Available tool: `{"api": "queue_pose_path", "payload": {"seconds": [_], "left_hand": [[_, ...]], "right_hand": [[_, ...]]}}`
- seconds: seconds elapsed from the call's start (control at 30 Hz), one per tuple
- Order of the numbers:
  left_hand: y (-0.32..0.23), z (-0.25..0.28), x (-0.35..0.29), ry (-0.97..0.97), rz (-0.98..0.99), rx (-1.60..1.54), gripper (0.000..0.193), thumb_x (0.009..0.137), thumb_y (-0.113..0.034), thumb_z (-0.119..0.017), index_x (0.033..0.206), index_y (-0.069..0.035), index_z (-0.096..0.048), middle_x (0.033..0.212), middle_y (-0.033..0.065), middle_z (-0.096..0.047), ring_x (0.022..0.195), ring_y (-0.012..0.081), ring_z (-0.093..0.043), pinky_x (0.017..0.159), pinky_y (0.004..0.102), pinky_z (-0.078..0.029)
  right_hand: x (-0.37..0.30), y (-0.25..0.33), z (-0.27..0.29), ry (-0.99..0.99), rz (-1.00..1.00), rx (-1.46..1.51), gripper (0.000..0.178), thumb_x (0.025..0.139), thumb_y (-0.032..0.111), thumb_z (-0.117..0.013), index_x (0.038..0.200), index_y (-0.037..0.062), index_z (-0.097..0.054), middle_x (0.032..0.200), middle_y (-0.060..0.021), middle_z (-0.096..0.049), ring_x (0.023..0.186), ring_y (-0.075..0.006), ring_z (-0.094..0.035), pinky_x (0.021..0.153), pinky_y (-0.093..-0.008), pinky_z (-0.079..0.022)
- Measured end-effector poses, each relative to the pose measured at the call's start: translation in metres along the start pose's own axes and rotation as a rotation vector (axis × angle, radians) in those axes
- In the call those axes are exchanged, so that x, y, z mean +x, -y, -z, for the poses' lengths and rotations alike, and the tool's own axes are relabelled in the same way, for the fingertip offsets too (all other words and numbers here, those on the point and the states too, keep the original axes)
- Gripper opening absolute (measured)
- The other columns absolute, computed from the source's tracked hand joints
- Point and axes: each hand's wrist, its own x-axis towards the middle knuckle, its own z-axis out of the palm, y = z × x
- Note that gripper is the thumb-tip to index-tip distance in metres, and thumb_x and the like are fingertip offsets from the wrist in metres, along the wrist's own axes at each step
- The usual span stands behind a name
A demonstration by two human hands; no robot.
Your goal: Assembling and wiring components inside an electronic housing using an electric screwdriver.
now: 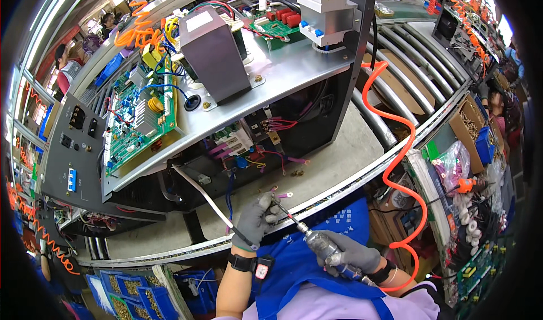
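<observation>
My right hand [353, 254], in a grey glove, is wrapped round a pneumatic screwdriver [321, 243]. The tool's thin bit slants up and left to the fingertips of my gloved left hand [255, 219]. Those fingers are closed at the bit's tip; whatever they pinch is too small to make out. A white cable [205, 194] comes out of the black-cased electrical unit [249, 122] and reaches my left hand, its lug end near the wrist. Just beyond my left fingers, ring terminals with purple sleeves [284, 195] lie on the bench.
An orange coiled air hose [396, 178] loops down the right side. The unit carries a transformer [214, 54] and a green circuit board [138, 113]. Metal rollers [418, 65] run behind. Blue bins of screws [133, 286] stand lower left; a cardboard box [466, 133] sits right.
</observation>
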Motion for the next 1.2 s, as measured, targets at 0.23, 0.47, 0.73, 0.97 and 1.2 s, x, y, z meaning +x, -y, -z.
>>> {"api": "queue_pose_path", "payload": {"seconds": [0.23, 0.47, 0.73, 0.97, 1.2], "left_hand": [[0.016, -0.005, -0.006, -0.073, -0.188, 0.153, 0.025, 0.094, -0.023, -0.059, 0.098, 0.001, -0.062, 0.079, 0.0063, -0.062, 0.060, 0.0093, -0.053, 0.052, 0.0206, -0.042], [0.026, 0.009, -0.006, -0.040, -0.115, 0.176, 0.029, 0.093, -0.025, -0.062, 0.102, 0.003, -0.063, 0.077, 0.0082, -0.064, 0.061, 0.0114, -0.057, 0.054, 0.0225, -0.045], [0.012, 0.008, 0.005, -0.602, -0.678, 1.547, 0.028, 0.078, -0.026, -0.066, 0.090, 0.000, -0.067, 0.074, 0.0186, -0.063, 0.072, 0.0325, -0.063, 0.065, 0.0429, -0.049], [0.018, 0.020, 0.012, -0.596, -0.500, 1.596, 0.023, 0.078, -0.023, -0.066, 0.084, -0.001, -0.064, 0.076, 0.0198, -0.063, 0.075, 0.0371, -0.061, 0.069, 0.0462, -0.048], [0.030, 0.041, -0.090, -0.643, -0.578, 1.310, 0.013, 0.080, -0.013, -0.064, 0.084, -0.001, -0.061, 0.070, 0.0139, -0.062, 0.064, 0.0280, -0.061, 0.060, 0.0370, -0.048]], "right_hand": [[-0.008, -0.011, 0.005, 0.078, -0.041, 0.240, 0.075, 0.073, 0.035, -0.070, 0.130, -0.0007, -0.036, 0.078, -0.0097, -0.052, 0.055, -0.0140, -0.052, 0.049, -0.0243, -0.044], [-0.014, -0.018, 0.015, 0.152, -0.036, 0.298, 0.067, 0.075, 0.034, -0.068, 0.127, 0.0017, -0.040, 0.086, -0.0111, -0.056, 0.057, -0.0135, -0.053, 0.048, -0.0249, -0.043], [-0.012, -0.005, 0.000, -0.003, 0.068, 0.181, 0.075, 0.071, 0.037, -0.072, 0.127, 0.0012, -0.039, 0.084, -0.0109, -0.056, 0.056, -0.0146, -0.056, 0.049, -0.0254, -0.047], [-0.018, -0.006, 0.002, 0.006, 0.140, 0.195, 0.072, 0.073, 0.029, -0.069, 0.131, 0.0017, -0.037, 0.086, -0.0114, -0.056, 0.060, -0.0156, -0.058, 0.052, -0.0259, -0.049], [-0.034, 0.003, 0.011, -0.073, 0.237, 0.242, 0.073, 0.072, 0.028, -0.070, 0.132, 0.0029, -0.037, 0.089, -0.0117, -0.059, 0.061, -0.0161, -0.059, 0.052, -0.0260, -0.049]]}}
